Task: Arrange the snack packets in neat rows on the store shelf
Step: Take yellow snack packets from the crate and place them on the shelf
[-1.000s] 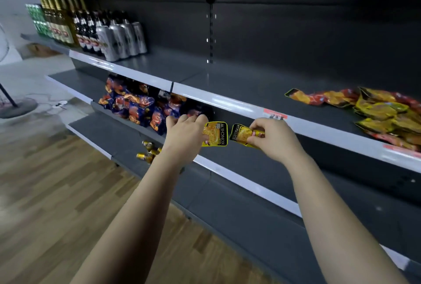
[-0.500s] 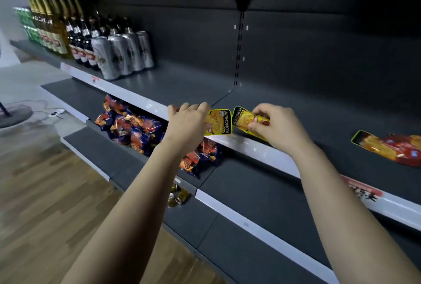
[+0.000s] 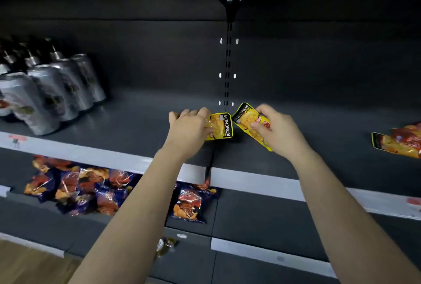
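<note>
both hands reach over the middle shelf (image 3: 136,121), close to the seam where two shelf boards meet, under the slotted upright (image 3: 227,74) of the dark back wall. the left hand (image 3: 189,131) curls its fingers round the left part of a yellow konchew packet (image 3: 222,126), which covers part of the packet's face; the black name band along the packet's right edge sticks out past the knuckles. the right hand (image 3: 281,132) pinches a second yellow packet (image 3: 246,120), thumb on its printed face and the other fingers behind it. this packet is tilted, its black-banded end pointing up and left toward the back wall and its lower end hidden behind the palm. the two packets sit just beside each other between the hands, their near corners almost meeting; whether either one touches the shelf board cannot be told.

further right on the same shelf, well apart from the hands, lie red and yellow packets (image 3: 401,142) in a loose overlap at the frame edge. at the far left of that shelf stand silver cans (image 3: 52,92) with dark bottles (image 3: 29,55) behind them. on the shelf below, blue snack bags (image 3: 91,189) lie jumbled, one of them (image 3: 189,204) beside the left forearm.
</note>
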Motion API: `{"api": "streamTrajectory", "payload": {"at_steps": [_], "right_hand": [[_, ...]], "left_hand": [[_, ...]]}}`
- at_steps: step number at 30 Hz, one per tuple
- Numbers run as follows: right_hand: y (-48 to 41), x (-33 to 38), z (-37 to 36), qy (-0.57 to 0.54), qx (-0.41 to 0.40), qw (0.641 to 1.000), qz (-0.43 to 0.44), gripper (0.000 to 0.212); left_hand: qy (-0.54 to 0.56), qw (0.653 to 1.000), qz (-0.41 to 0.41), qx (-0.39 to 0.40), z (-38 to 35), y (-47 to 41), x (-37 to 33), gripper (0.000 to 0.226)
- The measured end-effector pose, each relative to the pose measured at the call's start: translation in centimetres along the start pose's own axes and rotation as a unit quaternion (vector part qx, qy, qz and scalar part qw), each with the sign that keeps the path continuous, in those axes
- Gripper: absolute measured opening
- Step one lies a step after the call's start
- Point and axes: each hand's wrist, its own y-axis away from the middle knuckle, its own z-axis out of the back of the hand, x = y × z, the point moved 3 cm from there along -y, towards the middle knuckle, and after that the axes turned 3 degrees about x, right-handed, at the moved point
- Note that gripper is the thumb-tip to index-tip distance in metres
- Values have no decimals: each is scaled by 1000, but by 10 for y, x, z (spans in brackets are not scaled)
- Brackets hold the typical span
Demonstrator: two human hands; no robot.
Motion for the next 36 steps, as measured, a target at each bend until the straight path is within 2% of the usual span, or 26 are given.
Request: {"api": "streamTrajectory", "payload": {"at_steps": [3,8,11,14,18,22,26,29,32,36], "right_hand": [[-4,4,-3,-14,-3,998,-56,13],[-6,0,-1,-90,-1,989,-117,37],[-11,-12,8,-84,-41,986,-137,36],[-17,-22,16,-147,-84,973,-159,27],[-23,-29,18,-300,-109,931,-176,21],[-31,-41,12,-455,-86,859,-219,26],[-37,-50,11,-468,-67,853,-221,26],[-42,-55,9,-478,-40,847,-230,42],[-46,-61,6,-463,-12,856,-231,52],[-57,-65,0,-465,-13,852,-239,33]], "left_hand": [[25,999,-26,3,-8,-14,11,30],[61,997,-55,-7,-17,-43,19,29],[67,996,-63,-14,-18,-55,18,30],[65,995,-68,-11,-22,-65,18,28],[71,995,-68,-14,-25,-75,13,30],[74,995,-63,-24,-28,-81,9,30],[62,996,-58,-28,-32,-83,7,28],[64,996,-51,-34,-35,-83,4,28],[61,996,-44,-39,-39,-80,4,28],[51,998,-26,-30,-44,-77,11,30]]}}
